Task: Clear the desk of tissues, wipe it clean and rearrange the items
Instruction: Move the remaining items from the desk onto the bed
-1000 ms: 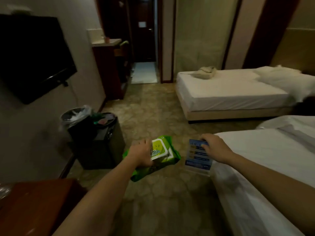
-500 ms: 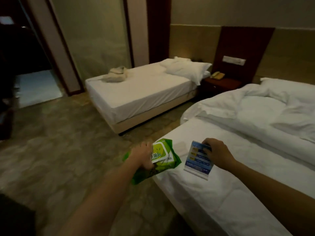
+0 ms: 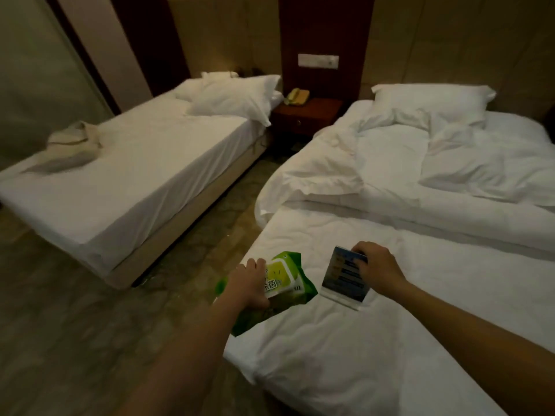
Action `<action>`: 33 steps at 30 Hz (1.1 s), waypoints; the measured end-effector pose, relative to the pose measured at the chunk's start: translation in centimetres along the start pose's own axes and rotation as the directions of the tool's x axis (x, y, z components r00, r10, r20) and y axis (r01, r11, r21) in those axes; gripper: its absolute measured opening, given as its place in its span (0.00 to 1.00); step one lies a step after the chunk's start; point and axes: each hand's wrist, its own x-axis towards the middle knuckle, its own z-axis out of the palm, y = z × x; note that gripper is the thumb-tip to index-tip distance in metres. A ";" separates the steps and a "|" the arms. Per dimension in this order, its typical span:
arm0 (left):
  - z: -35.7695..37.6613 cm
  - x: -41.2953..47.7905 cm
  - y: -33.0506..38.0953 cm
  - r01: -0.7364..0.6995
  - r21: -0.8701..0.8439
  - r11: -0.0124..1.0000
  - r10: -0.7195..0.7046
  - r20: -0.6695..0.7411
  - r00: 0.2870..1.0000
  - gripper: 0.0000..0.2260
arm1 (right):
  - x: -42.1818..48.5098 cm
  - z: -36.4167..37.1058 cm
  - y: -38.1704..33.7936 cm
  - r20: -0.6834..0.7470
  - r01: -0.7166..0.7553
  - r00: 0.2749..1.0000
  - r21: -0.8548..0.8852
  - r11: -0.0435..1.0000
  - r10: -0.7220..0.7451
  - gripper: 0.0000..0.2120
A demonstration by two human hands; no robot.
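My left hand (image 3: 250, 283) grips a green pack of wet wipes (image 3: 285, 280) with a yellow-white lid label, held over the near corner of the bed on the right (image 3: 390, 340). My right hand (image 3: 375, 267) holds a blue printed card in a clear acrylic stand (image 3: 341, 277) by its top edge; the stand's base is low over the white sheet, and contact cannot be told. The desk is out of view.
A second bed (image 3: 135, 175) with a beige cloth bundle (image 3: 73, 142) stands at the left. A dark nightstand (image 3: 306, 114) with a telephone (image 3: 297, 96) sits between the beds. A rumpled duvet (image 3: 405, 163) and pillows cover the right bed's far half. Patterned floor (image 3: 90, 325) lies at the left.
The view has swung right, away from the bins and TV wall toward the two beds. Both hands keep their hold, and the wipes and card stand are now over the near bed.
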 end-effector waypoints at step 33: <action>9.8 39.2 -1.5 -0.352 0.158 0.922 0.318 0.208 0.925 0.53 | 25.1 10.1 12.5 0.048 -0.347 0.936 -0.050 0.937 0.349 0.15</action>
